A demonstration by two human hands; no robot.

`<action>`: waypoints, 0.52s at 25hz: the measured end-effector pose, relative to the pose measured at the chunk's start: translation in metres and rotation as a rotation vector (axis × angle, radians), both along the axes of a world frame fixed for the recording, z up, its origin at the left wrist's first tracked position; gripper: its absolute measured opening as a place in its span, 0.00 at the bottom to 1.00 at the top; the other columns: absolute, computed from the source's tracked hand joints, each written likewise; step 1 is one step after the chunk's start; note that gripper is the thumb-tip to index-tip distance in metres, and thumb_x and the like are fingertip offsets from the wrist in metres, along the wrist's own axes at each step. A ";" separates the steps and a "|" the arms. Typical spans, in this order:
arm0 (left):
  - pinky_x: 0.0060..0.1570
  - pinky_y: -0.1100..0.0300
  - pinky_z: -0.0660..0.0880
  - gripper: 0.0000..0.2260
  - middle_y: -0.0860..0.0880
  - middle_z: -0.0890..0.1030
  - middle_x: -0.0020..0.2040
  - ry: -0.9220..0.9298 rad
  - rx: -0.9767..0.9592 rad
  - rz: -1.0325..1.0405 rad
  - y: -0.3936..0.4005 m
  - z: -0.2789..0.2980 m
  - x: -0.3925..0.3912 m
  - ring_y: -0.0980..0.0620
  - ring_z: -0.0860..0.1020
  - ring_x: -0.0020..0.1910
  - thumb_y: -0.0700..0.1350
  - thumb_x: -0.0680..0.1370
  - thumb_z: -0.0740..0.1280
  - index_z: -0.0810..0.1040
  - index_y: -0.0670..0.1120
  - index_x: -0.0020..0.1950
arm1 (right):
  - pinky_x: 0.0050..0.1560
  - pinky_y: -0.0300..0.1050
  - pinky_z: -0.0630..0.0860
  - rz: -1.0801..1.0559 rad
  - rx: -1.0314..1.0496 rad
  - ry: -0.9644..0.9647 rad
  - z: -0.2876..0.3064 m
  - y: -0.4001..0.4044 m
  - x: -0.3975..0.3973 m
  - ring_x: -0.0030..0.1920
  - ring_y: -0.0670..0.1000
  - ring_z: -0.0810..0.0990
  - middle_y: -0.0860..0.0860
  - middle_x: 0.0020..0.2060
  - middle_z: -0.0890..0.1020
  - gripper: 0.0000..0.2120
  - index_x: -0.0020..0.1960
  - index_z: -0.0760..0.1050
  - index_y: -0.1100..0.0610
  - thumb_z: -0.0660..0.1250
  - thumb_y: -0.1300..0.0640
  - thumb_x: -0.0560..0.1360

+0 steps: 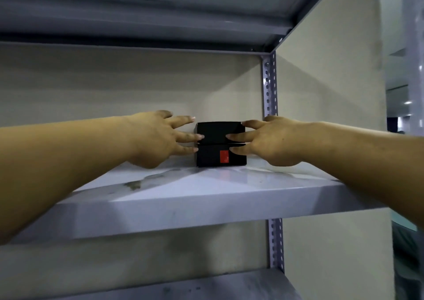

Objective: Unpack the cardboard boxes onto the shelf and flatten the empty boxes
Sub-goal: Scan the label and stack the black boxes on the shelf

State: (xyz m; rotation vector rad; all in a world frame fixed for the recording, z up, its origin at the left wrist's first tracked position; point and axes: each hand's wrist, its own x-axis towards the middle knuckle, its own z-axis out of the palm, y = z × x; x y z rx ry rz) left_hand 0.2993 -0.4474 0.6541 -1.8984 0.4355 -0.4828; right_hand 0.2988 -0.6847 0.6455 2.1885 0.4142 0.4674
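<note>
Two small black boxes are stacked at the back of the grey metal shelf [183,198], against the wall. The upper black box [218,131] lies on the lower black box [210,158], which bears a red label. My left hand [158,139] reaches in from the left, its straight fingertips touching the stack's left side. From the right, my right hand [273,140] has its straight fingers against the stack's right side and front. Neither hand curls around a box. No cardboard box is in view.
A perforated grey upright post [270,88] stands just right of the stack. Another shelf board [160,12] hangs overhead and a lower shelf [206,288] lies beneath. A dark stain [133,185] marks the shelf surface left of centre.
</note>
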 end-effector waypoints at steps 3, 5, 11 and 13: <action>0.75 0.47 0.48 0.27 0.58 0.32 0.76 0.004 0.030 0.017 0.000 0.001 0.012 0.46 0.32 0.75 0.46 0.83 0.49 0.38 0.58 0.77 | 0.73 0.59 0.59 -0.028 0.010 0.024 0.002 0.000 0.012 0.78 0.55 0.42 0.41 0.77 0.39 0.36 0.78 0.45 0.41 0.52 0.67 0.78; 0.75 0.47 0.48 0.27 0.58 0.32 0.75 0.015 0.019 0.029 0.001 0.001 0.018 0.46 0.32 0.75 0.48 0.83 0.49 0.37 0.59 0.77 | 0.72 0.58 0.60 -0.027 0.015 0.039 0.003 0.001 0.016 0.78 0.55 0.42 0.40 0.77 0.38 0.36 0.78 0.45 0.40 0.51 0.66 0.78; 0.73 0.48 0.54 0.27 0.58 0.31 0.75 0.015 0.025 0.026 0.001 -0.001 0.028 0.46 0.36 0.76 0.52 0.83 0.50 0.38 0.58 0.77 | 0.70 0.54 0.62 -0.003 -0.028 0.022 0.002 0.007 0.021 0.76 0.56 0.42 0.41 0.77 0.36 0.36 0.77 0.44 0.40 0.52 0.66 0.78; 0.73 0.48 0.56 0.27 0.57 0.32 0.75 0.013 0.027 0.019 0.000 -0.002 0.028 0.47 0.37 0.77 0.54 0.82 0.50 0.40 0.58 0.77 | 0.70 0.53 0.62 -0.006 -0.021 0.020 0.002 0.008 0.021 0.77 0.56 0.42 0.41 0.77 0.37 0.35 0.77 0.44 0.40 0.51 0.65 0.78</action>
